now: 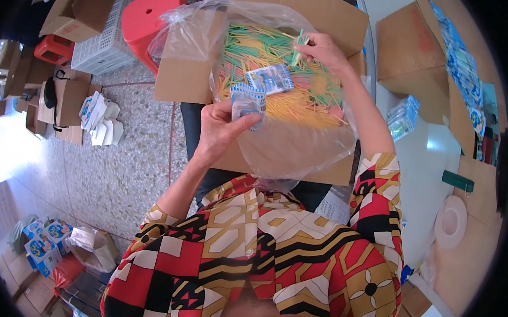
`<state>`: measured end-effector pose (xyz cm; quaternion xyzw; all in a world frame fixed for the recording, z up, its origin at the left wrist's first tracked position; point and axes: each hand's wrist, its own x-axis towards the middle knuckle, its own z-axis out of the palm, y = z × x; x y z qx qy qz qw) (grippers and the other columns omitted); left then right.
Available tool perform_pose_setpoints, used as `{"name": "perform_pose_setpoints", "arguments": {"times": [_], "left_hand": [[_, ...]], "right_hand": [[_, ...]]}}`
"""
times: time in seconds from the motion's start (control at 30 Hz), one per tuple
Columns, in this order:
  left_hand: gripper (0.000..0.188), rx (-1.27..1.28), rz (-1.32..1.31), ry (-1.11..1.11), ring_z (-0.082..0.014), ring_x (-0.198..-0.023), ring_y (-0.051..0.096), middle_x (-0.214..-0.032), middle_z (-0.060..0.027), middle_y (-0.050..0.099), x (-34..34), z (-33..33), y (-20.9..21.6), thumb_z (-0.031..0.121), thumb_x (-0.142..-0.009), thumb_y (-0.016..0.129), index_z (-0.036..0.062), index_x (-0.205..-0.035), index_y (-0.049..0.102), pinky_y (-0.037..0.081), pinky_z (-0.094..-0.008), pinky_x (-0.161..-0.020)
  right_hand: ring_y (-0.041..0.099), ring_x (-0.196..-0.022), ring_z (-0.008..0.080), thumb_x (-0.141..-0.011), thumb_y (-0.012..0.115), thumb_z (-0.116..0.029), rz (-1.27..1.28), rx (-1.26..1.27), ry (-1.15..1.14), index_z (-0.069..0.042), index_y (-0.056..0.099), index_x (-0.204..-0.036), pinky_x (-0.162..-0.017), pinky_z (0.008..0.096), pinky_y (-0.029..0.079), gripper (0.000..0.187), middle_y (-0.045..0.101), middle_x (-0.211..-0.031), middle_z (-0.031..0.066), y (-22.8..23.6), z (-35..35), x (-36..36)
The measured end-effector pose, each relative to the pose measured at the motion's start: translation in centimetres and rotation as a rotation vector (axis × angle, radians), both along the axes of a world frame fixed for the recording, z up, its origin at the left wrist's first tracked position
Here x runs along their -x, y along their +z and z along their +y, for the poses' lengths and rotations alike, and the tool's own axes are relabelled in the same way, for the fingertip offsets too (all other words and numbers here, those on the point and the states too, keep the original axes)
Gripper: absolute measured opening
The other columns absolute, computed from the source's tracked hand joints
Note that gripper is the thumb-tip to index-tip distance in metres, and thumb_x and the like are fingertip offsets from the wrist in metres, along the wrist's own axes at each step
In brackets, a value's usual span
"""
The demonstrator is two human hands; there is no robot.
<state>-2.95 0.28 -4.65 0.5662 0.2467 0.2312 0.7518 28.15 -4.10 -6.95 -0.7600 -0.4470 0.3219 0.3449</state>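
In front of me stands an open cardboard box (pixel 180 77) lined with a clear plastic bag (pixel 301 144). Thin coloured sticks (pixel 251 49), green, yellow and pink, fill it loosely. My left hand (pixel 222 125) pinches a small blue-and-white packet (pixel 247 103) upright over the box's near left part. A second blue-and-white packet (pixel 272 79) lies flat on the sticks just beyond it. At the far right of the pile, my right hand (pixel 323 52) grips a small bunch of green and pale sticks (pixel 299 49) between thumb and fingers.
A red stool (pixel 149 15) and a white plastic crate (pixel 101 50) stand at the far left. On the right, a pale table (pixel 416 178) holds a filled packet bundle (pixel 402 117), a cardboard box (pixel 412 49), a roll of tape (pixel 450 222) and a green object (pixel 458 181).
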Motion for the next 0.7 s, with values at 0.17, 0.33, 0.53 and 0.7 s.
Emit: {"name": "perform_pose_setpoints", "arguments": {"times": [0.17,0.33,0.53,0.7], "left_hand": [[0.015,-0.018,-0.007,-0.052,-0.0030,-0.069,0.056,-0.077,0.0007,0.065,-0.4,-0.6,0.4,0.003,-0.076,0.070,-0.0003,-0.090,0.068,0.047,-0.0195,-0.063],[0.016,-0.018,-0.018,-0.086,-0.0035,-0.071,0.057,-0.080,-0.0001,0.066,-0.9,-1.1,0.4,0.002,-0.075,0.070,-0.0008,-0.091,0.068,0.047,-0.0192,-0.064],[0.017,-0.074,-0.010,-0.142,-0.0030,-0.072,0.057,-0.080,0.0004,0.066,-1.5,-1.7,0.9,0.002,-0.075,0.070,-0.0002,-0.092,0.068,0.047,-0.0189,-0.065],[0.012,-0.194,-0.021,-0.159,-0.0016,-0.066,0.052,-0.074,0.0031,0.063,-2.8,-2.3,0.3,0.004,-0.076,0.069,-0.0005,-0.087,0.068,0.044,-0.0189,-0.059]], "right_hand": [[0.043,-0.054,0.0039,-0.080,0.066,-0.022,0.497,0.157,-0.028,-0.004,0.064,-0.088,-0.050,0.0182,0.036,0.019,0.052,-0.064,-0.0041,-0.3,-5.7,-0.2],[0.049,-0.056,0.0051,-0.078,0.068,-0.020,0.456,0.433,0.045,-0.004,0.060,-0.080,-0.051,0.0189,0.038,0.018,0.057,-0.064,-0.0007,-4.7,-10.2,4.4],[0.049,-0.054,0.0049,-0.080,0.066,-0.016,0.398,0.063,-0.113,-0.002,0.059,-0.086,-0.049,0.0198,0.042,0.017,0.054,-0.065,-0.0013,1.2,-10.8,5.4],[0.048,-0.058,0.0021,-0.082,0.064,-0.015,0.699,-0.327,-0.140,-0.004,0.060,-0.093,-0.049,0.0169,0.039,0.016,0.054,-0.071,-0.0034,8.8,-11.0,7.5]]}}
